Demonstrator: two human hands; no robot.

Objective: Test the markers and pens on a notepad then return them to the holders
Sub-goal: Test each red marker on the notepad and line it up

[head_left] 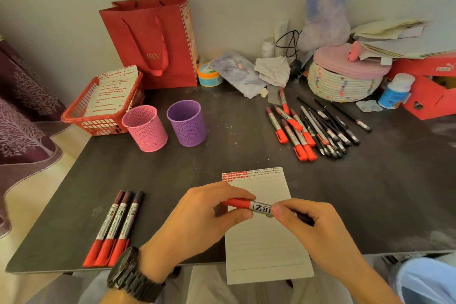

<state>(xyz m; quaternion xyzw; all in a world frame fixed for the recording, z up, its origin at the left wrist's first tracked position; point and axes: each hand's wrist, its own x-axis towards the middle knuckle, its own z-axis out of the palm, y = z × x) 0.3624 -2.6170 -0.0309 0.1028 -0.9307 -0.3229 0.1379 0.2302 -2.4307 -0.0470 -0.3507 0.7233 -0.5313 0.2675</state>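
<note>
Both hands hold one red marker (256, 206) level above the lined notepad (264, 242). My left hand (207, 215) pinches its red end and my right hand (308, 227) grips its dark end. Red and dark test marks fill the notepad's top edge. Three red markers (116, 227) lie side by side at the near left. A pile of red markers (291, 128) and black pens (330, 128) lies at the far right. The pink holder (145, 128) and the purple holder (186, 123) stand upright at the back left with nothing visible in them.
A red basket (98, 108) with marked paper and a red gift bag (153, 42) stand behind the holders. A woven basket with a pink lid (345, 74), a blue-labelled bottle (394, 91), an orange shoebox (429, 86) and loose clutter fill the back right. The notepad overhangs the table's near edge.
</note>
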